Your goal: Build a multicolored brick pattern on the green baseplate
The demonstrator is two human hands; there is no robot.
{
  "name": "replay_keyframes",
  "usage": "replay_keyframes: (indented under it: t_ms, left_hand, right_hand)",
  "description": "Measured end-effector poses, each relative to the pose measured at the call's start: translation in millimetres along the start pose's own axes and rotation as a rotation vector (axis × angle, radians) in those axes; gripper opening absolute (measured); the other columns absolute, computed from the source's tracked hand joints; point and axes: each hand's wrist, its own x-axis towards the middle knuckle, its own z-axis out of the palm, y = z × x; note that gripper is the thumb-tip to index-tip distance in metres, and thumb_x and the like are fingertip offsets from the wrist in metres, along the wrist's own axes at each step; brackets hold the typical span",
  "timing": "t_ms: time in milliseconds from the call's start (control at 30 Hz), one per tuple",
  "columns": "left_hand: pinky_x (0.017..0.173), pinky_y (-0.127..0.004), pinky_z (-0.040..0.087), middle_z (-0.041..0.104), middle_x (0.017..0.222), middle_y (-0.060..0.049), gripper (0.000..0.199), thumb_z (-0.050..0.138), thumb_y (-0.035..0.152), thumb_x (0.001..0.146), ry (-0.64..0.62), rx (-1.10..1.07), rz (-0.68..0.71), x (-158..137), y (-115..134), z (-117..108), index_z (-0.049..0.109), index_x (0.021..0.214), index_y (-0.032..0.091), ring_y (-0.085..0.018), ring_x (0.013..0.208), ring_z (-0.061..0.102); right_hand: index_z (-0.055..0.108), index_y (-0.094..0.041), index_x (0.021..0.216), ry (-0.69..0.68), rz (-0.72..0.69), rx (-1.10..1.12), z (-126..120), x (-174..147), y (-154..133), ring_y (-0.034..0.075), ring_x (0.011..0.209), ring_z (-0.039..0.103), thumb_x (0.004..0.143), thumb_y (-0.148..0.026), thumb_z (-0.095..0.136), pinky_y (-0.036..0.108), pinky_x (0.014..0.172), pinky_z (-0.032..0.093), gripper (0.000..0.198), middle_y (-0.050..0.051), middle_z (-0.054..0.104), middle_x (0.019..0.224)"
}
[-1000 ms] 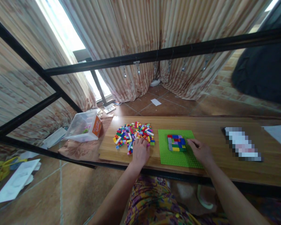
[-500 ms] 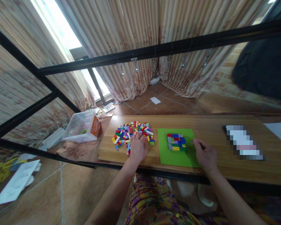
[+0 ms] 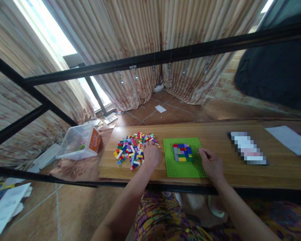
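Loose toy building bricks (image 3: 130, 147) of many colours lie in a pile on the wooden table. At the pile's right side, my left hand (image 3: 152, 154) reaches down among the bricks, its fingers bent and somewhat apart, with no brick plainly held. To its right lies a green baseplate (image 3: 169, 169) bearing a roughly square block of joined bricks (image 3: 182, 152) in red, blue, grey, green and yellow. My right hand (image 3: 212, 164) hovers by the baseplate's right edge, thumb and forefinger pinched together; whatever is between them is too small to make out.
A clear plastic box (image 3: 77, 142) with an orange label stands left of the pile. On the right are a pixelated phone-like object (image 3: 248, 148) and a white sheet of paper (image 3: 288, 139). A black metal bar (image 3: 145, 62) crosses beyond the table, before the curtains (image 3: 130, 30).
My left hand has shifted from the middle of the pile to its right side. My right hand keeps its pinch beside the baseplate. The whole view has swung slightly to the right.
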Motion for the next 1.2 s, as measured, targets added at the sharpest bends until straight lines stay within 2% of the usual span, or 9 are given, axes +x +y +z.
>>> replay_keyframes:
  t_ms: [167, 433, 567, 700, 933, 1200]
  left_hand:
    - [0.090, -0.046, 0.041, 0.066, 0.109, -0.010, 0.022, 0.050, 0.023, 0.090, -0.029, -0.028, 0.010, 0, -3, 0, 0.071, 0.087, 0.019, -0.030, 0.106, 0.055]
    - [0.093, -0.043, 0.041, 0.066, 0.111, -0.008, 0.020, 0.049, 0.020, 0.090, 0.010, -0.109, 0.032, -6, -7, 2, 0.068, 0.091, 0.020, -0.027, 0.106, 0.056]
    - [0.096, -0.040, 0.041, 0.068, 0.111, -0.008, 0.023, 0.048, 0.014, 0.089, 0.013, -0.150, -0.033, -3, -12, 1, 0.066, 0.103, 0.019, -0.025, 0.107, 0.057]
    - [0.099, -0.041, 0.040, 0.067, 0.116, -0.007, 0.031, 0.051, 0.014, 0.087, 0.014, -0.136, 0.000, 1, -16, 1, 0.063, 0.115, 0.021, -0.026, 0.111, 0.056]
    - [0.099, -0.043, 0.039, 0.068, 0.115, -0.006, 0.023, 0.051, 0.020, 0.090, -0.048, -0.107, 0.026, 5, -10, -2, 0.068, 0.106, 0.025, -0.027, 0.113, 0.056]
    - [0.094, -0.042, 0.042, 0.073, 0.105, -0.005, 0.029, 0.044, 0.013, 0.092, 0.018, -0.145, 0.006, 2, -18, -1, 0.070, 0.102, 0.024, -0.026, 0.105, 0.060]
  right_hand:
    - [0.076, -0.019, 0.092, -0.007, 0.009, 0.013, 0, 0, 1, 0.027, 0.092, 0.071, 0.084, -0.056, 0.053, 0.039, 0.084, 0.053, 0.044, 0.010, 0.077, 0.095]
    - [0.076, -0.019, 0.092, -0.010, 0.015, -0.007, 0, -1, -5, 0.028, 0.092, 0.071, 0.084, -0.053, 0.053, 0.040, 0.085, 0.053, 0.041, 0.010, 0.077, 0.096]
    - [0.076, -0.020, 0.091, -0.017, -0.015, 0.001, 0, -1, -4, 0.027, 0.091, 0.071, 0.085, -0.053, 0.053, 0.039, 0.084, 0.053, 0.041, 0.010, 0.077, 0.096]
    - [0.076, -0.020, 0.091, -0.025, -0.026, -0.012, 0, -1, -3, 0.027, 0.090, 0.071, 0.085, -0.053, 0.053, 0.039, 0.082, 0.054, 0.041, 0.010, 0.077, 0.095]
    - [0.076, -0.019, 0.090, -0.021, -0.028, -0.019, 0, -1, -4, 0.027, 0.091, 0.070, 0.085, -0.054, 0.053, 0.038, 0.084, 0.053, 0.042, 0.010, 0.077, 0.096]
    - [0.076, -0.020, 0.091, -0.027, -0.019, -0.040, -1, -2, -4, 0.027, 0.093, 0.070, 0.085, -0.052, 0.053, 0.039, 0.086, 0.053, 0.040, 0.009, 0.077, 0.097]
